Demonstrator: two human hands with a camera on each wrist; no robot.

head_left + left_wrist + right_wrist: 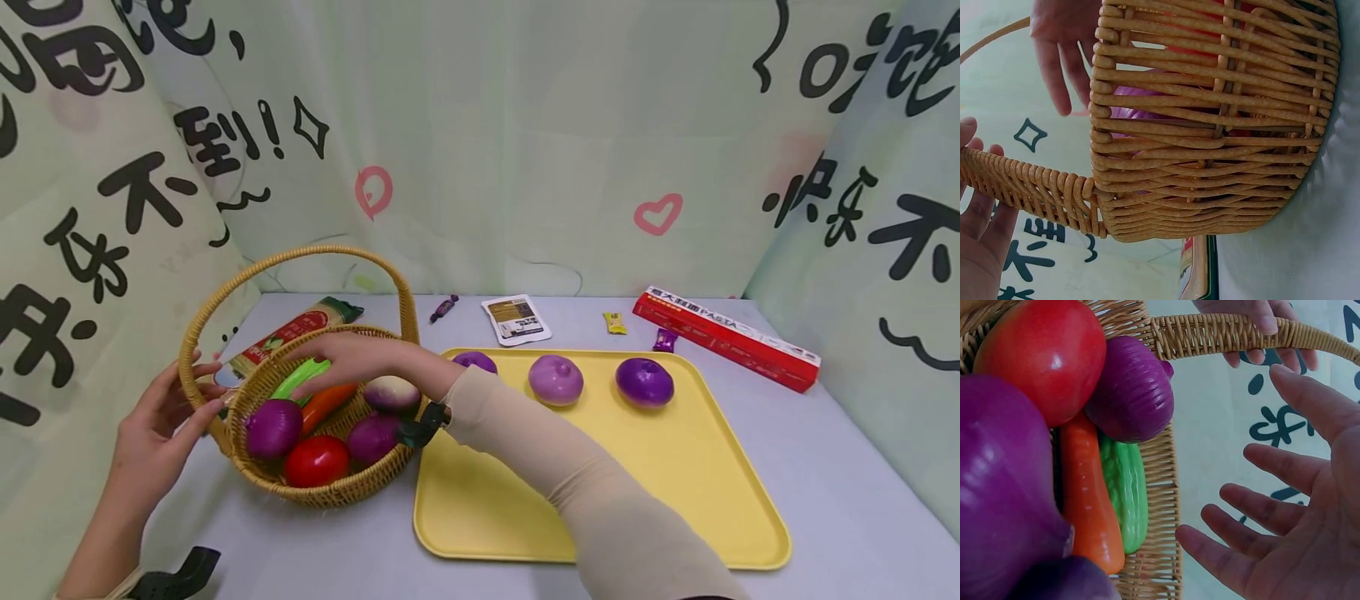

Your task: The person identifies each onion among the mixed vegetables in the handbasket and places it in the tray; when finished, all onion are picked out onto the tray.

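Note:
A wicker basket [322, 498] stands at the left of the table. It holds a red tomato [316, 461], two purple onions [273, 427], a paler onion [392, 393], a carrot [327, 402] and a green cucumber [300, 379]. My left hand [180, 402] pinches the basket handle [300, 254] near its left base, thumb on one side and fingers on the other [1260, 312]. My right hand [333, 354] hovers over the basket with spread, straight fingers [1254, 519] and holds nothing. It hangs beside the cucumber [1125, 487] and carrot [1088, 500].
A yellow tray [600, 517] lies right of the basket with three purple onions [555, 379] along its far edge. Behind are a red pasta box [723, 337], a pasta bag [292, 333], a white sachet [516, 319] and small wrapped sweets [444, 308]. Printed curtains enclose the table.

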